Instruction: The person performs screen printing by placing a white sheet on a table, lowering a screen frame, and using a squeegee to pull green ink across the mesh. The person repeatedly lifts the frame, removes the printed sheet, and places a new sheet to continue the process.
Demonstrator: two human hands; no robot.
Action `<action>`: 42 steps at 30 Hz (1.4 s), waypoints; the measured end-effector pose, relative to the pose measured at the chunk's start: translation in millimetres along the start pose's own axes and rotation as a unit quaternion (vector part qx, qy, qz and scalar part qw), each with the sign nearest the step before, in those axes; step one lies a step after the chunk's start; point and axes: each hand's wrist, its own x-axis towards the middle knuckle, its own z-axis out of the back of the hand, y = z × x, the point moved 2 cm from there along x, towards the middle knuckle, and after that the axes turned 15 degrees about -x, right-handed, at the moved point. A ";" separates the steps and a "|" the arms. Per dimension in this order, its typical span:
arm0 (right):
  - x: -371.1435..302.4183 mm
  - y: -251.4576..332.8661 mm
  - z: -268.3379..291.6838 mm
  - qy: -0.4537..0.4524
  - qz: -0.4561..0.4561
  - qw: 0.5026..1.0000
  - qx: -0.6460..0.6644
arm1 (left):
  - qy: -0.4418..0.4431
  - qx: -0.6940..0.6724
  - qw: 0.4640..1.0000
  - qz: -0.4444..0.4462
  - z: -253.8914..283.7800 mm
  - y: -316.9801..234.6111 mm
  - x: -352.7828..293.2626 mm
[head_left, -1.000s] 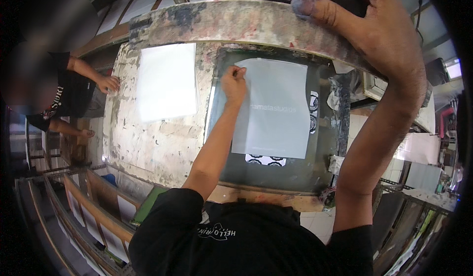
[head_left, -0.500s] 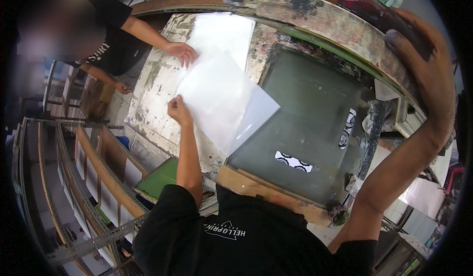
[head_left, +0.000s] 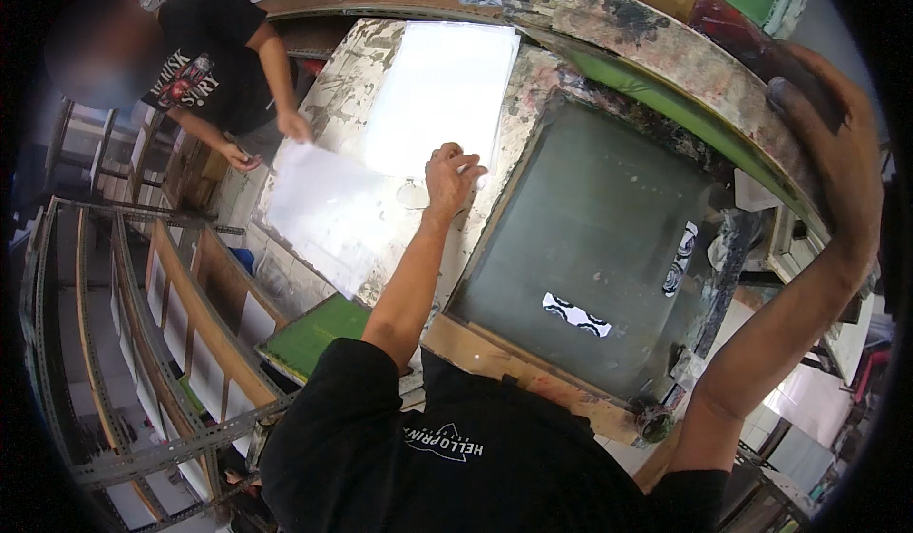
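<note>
My left hand (head_left: 451, 183) hovers over the worktable beside the lower edge of a stack of white sheets (head_left: 437, 86). Its fingers are bent but apart, and I see nothing held in them. My right hand (head_left: 832, 134) is wrapped round the edge of a raised, paint-smeared screen frame (head_left: 628, 34), its thumb on the wood. A dark reddish bar (head_left: 737, 43) runs along that frame into the same hand. Below the frame lies a grey printing bed (head_left: 571, 219), with two black-and-white patterned strips (head_left: 576, 315) on it. A loose translucent sheet (head_left: 323, 210) lies left of my left hand.
Across the table a co-worker's hand (head_left: 296, 126) is at the loose sheet's upper corner. Racks with wooden-edged shelves (head_left: 181, 314) stand at the left. A green panel (head_left: 319, 333) sits near my left elbow. A brown wooden edge (head_left: 533, 381) borders the bed in front of me.
The translucent sheet has left my left hand and moved left with the co-worker's hand. My left hand has gone right, toward the stack. My right hand still holds the raised screen frame.
</note>
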 end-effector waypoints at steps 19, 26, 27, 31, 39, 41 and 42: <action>5.4 -14.3 -1.3 0.041 0.032 0.998 0.047 | 0.100 -0.220 0.970 0.001 -12.6 -27.4 4.3; -4.7 18.8 6.5 -0.019 -0.028 0.998 -0.053 | 0.389 0.052 0.908 -0.146 -67.5 -108.1 -88.1; -9.3 49.5 9.3 -0.063 -0.022 0.992 -0.109 | 0.404 0.015 0.901 -0.158 -86.7 -114.0 -96.9; -14.3 68.4 13.9 -0.094 -0.002 0.983 -0.160 | 0.443 -0.040 0.866 -0.228 -151.3 -163.2 -106.9; -7.9 45.2 18.5 -0.041 0.016 0.993 -0.107 | 0.537 -0.059 0.794 -0.279 -180.9 -206.2 -119.5; -10.5 47.8 18.9 -0.055 0.031 0.992 -0.107 | 0.538 -0.063 0.792 -0.280 -177.9 -206.2 -124.7; -12.4 49.8 19.1 -0.060 0.041 0.992 -0.108 | 0.538 -0.067 0.793 -0.278 -176.1 -205.4 -127.0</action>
